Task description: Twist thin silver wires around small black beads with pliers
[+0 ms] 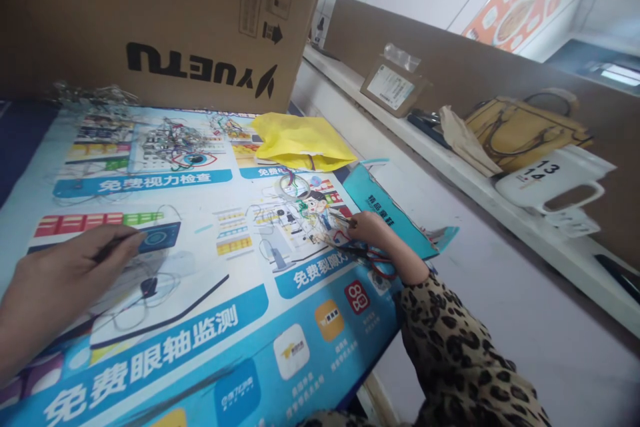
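Note:
My left hand [70, 280] is over the left of the printed sheet, thumb and fingers pressed together; what they hold, if anything, is too small to make out. Thin clear loops of wire or thread [165, 280] lie below and beside it. On the right, my right hand [373, 230] is closed around a thin, dark, pointed tool [341, 216], its kind unclear. Just below that hand lie scissors with red handles [383, 265]. A small tangle of fine coloured pieces [313, 227] and a roll of clear tape [294, 187] are nearby.
Behind stands a large cardboard box [200, 27]. Heaps of thin wiry pieces [173, 140] lie before it, near a yellow bag [303, 140]. A teal packet [375, 203] is at the right edge. The ledge holds a white mug [540, 180] and a yellow handbag [525, 127].

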### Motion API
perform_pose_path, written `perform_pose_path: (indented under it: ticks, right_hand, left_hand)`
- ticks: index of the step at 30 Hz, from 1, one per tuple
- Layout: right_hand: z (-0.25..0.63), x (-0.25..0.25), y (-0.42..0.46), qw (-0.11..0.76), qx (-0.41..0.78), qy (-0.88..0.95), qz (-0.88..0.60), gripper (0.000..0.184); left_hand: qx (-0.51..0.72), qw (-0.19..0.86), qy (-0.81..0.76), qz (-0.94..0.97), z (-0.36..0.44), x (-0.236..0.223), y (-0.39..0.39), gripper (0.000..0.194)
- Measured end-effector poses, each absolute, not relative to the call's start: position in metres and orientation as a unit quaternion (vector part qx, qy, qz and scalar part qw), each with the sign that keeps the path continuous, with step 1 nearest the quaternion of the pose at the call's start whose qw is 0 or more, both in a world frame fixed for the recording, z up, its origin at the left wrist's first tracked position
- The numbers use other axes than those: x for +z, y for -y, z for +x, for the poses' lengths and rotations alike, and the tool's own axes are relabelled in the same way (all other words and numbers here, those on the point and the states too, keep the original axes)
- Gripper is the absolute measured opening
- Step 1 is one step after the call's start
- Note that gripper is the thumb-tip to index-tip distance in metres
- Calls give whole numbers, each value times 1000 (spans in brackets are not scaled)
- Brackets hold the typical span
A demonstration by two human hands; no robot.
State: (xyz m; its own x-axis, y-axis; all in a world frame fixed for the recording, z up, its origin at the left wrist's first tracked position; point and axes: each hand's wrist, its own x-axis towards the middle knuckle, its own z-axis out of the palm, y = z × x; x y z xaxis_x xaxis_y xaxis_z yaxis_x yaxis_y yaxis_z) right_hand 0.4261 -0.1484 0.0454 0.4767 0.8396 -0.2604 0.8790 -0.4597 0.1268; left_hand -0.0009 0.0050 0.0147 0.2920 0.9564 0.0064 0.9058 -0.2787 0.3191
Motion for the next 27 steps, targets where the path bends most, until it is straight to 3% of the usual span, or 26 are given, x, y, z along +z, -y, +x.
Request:
perform_pose_path:
  ticks: [5, 9, 15, 27]
  right_hand:
    - [426, 43, 143, 129, -82, -500, 853, 22]
    - [429, 42, 142, 81, -98, -488, 863, 19]
    - [433, 54, 148, -85, -171, -456, 869, 12]
    - [438, 48, 160, -378, -322, -415, 762, 35]
  left_hand:
    - [80, 145, -595, 787, 4, 22, -2, 42]
    - [73, 150, -593, 787, 7, 24, -2, 41]
    - [76, 140, -607, 778, 4, 23, -2, 41]
    - [61, 145, -595, 788, 3, 23, -3, 46]
